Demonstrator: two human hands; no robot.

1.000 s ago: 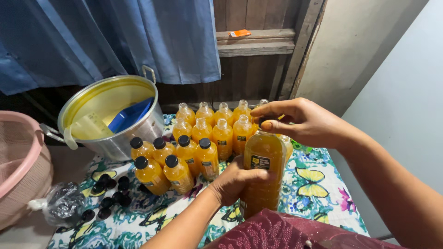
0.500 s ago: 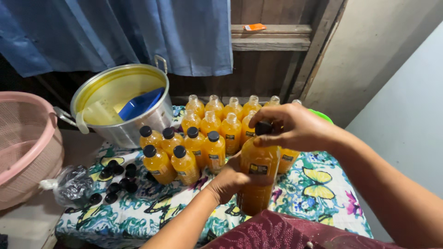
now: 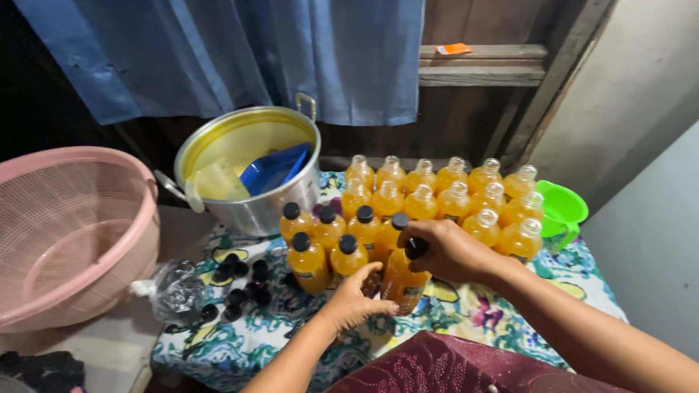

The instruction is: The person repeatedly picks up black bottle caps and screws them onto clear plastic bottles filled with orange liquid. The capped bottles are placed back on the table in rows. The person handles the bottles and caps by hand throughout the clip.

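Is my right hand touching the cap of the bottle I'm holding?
Touching. The head view shows the right hand with its fingers wrapped around the black cap on the bottle, no gap between them, while the left hand steadies the bottle's base.

Blue curtain (image 3: pixel 240 51) hanging across dark wooden plank wall (image 3: pixel 466 124). Horizontal wooden ledge (image 3: pixel 480 69) at right of it, small orange object (image 3: pixel 453 49) lying on top. Slanted wooden post (image 3: pixel 561 73) beside pale plaster wall (image 3: pixel 641 94). Low table (image 3: pixel 466 313) under floral cloth of blue, green and yellow. Dim, warm indoor light.
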